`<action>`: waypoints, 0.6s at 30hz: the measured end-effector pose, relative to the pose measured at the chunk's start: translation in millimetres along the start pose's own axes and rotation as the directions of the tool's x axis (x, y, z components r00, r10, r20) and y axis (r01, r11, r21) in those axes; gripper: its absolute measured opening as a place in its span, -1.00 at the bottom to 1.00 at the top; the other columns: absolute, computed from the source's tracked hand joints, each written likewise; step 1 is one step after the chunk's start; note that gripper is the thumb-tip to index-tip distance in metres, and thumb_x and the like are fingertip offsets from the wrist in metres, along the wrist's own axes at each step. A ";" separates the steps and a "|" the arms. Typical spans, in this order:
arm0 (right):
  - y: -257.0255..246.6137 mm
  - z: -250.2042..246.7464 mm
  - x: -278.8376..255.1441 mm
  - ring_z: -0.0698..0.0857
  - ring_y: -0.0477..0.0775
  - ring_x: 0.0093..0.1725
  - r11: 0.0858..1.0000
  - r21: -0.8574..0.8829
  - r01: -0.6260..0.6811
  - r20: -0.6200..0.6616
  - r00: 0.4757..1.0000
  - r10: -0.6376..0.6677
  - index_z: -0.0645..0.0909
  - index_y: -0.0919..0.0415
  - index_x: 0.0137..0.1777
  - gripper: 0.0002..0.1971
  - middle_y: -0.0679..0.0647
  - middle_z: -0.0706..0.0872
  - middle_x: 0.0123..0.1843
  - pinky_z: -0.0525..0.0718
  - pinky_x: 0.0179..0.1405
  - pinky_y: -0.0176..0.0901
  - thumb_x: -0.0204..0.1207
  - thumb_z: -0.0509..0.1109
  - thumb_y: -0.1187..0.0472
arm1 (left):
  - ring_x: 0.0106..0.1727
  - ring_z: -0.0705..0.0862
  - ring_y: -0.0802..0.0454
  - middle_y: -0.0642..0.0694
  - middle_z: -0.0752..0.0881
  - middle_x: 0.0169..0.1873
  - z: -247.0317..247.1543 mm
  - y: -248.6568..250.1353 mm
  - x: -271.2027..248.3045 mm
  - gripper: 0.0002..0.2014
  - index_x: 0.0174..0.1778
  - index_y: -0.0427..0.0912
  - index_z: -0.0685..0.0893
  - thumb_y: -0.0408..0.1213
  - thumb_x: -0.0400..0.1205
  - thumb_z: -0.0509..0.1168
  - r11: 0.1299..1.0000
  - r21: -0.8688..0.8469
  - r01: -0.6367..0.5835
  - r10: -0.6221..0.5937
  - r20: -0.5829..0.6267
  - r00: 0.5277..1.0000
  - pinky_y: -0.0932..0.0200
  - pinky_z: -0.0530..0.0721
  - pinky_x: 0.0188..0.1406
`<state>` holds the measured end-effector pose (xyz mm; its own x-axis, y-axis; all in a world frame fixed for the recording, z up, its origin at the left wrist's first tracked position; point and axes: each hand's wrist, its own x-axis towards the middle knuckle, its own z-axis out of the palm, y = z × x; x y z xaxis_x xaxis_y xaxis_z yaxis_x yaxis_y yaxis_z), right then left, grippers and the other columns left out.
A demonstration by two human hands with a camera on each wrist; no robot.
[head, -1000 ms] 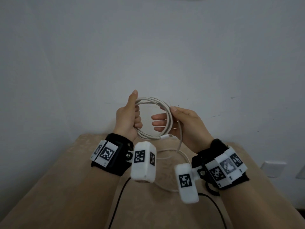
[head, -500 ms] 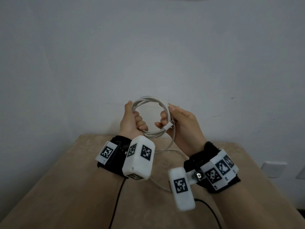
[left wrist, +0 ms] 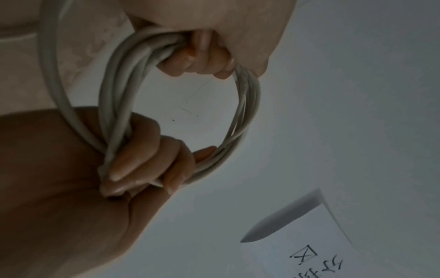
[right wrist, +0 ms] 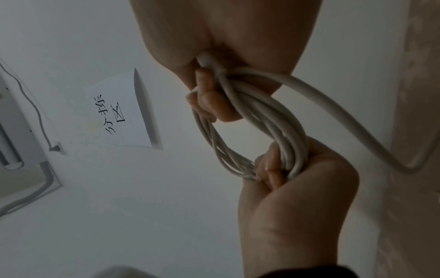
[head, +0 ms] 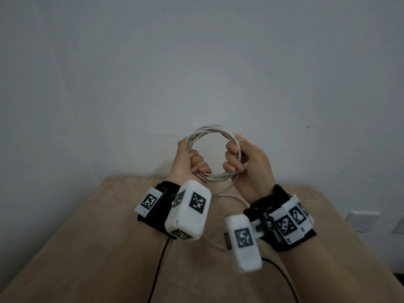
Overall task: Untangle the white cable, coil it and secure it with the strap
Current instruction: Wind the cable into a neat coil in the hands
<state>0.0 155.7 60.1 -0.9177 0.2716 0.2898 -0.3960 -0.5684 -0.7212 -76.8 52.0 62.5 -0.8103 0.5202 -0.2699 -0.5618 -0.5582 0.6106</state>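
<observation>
White cable (head: 213,130) sits coiled in a ring, left hand (head: 185,164) and right hand (head: 251,165) both curled tight around it above the beige table (head: 87,248).

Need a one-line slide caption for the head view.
Left hand and right hand grip opposite sides of the coiled white cable, its loose tail trailing onto the beige table.

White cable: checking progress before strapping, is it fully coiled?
Not fully: white cable loops between left hand and right hand, one tail hanging.
</observation>
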 end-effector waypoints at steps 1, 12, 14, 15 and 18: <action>-0.7 -1.0 0.4 0.22 -0.18 -0.67 1.000 0.008 -0.004 0.000 1.000 0.004 0.49 0.26 -0.05 -0.79 -0.03 0.44 -0.42 0.31 -0.69 -0.37 0.72 0.04 0.26 | -0.83 0.11 0.13 0.05 0.13 -0.80 -0.7 0.8 0.2 -0.38 -0.73 -0.10 0.25 0.07 0.64 0.18 1.000 0.008 0.010 -0.010 0.021 1.000 0.45 0.19 -0.77; -16.9 -13.2 0.6 0.20 -0.18 -0.66 0.869 -0.438 -0.231 0.026 0.963 0.269 0.64 0.34 0.06 -0.69 0.00 0.44 -0.45 0.19 -0.73 -0.39 0.69 0.03 0.34 | -0.56 0.63 -0.01 -0.16 0.66 -0.59 -3.3 15.9 -13.9 -0.41 -0.45 -0.28 0.63 0.04 0.75 0.04 0.400 0.807 -0.434 0.339 0.309 0.888 0.22 0.66 -0.48; -15.9 -11.3 -0.2 0.20 -0.16 -0.65 0.839 -0.496 -0.223 0.027 0.962 0.271 0.69 0.32 0.02 -0.69 0.01 0.45 -0.46 0.20 -0.72 -0.37 0.70 0.08 0.32 | -0.52 0.69 -0.05 -0.21 0.71 -0.55 0.2 17.0 -19.3 -0.37 -0.45 -0.28 0.66 0.10 0.73 0.03 0.256 0.848 -0.463 0.338 0.370 0.865 0.23 0.67 -0.44; -16.1 -10.4 -0.7 0.21 -0.16 -0.65 0.832 -0.512 -0.213 0.031 0.964 0.266 0.69 0.34 0.04 -0.70 0.01 0.45 -0.46 0.20 -0.71 -0.37 0.71 0.09 0.32 | -0.52 0.69 -0.05 -0.21 0.72 -0.55 1.1 16.6 -20.7 -0.36 -0.45 -0.28 0.67 0.12 0.73 0.03 0.208 0.859 -0.469 0.342 0.385 0.857 0.23 0.67 -0.44; -17.9 -7.8 -3.2 0.22 -0.16 -0.66 0.804 -0.562 -0.194 0.057 0.960 0.272 0.67 0.43 0.08 -0.70 0.01 0.46 -0.47 0.18 -0.69 -0.36 0.71 0.12 0.29 | -0.61 0.62 0.00 -0.12 0.65 -0.64 2.3 12.7 -23.1 -0.30 -0.40 -0.35 0.69 0.18 0.71 0.00 0.163 0.879 -0.449 0.269 0.398 0.877 0.26 0.59 -0.54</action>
<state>10.3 171.1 67.2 -0.9911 0.0614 0.1180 -0.1223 -0.0727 -0.9898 -64.9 34.3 78.2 -0.7950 0.5638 0.2241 0.4192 0.2435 0.8746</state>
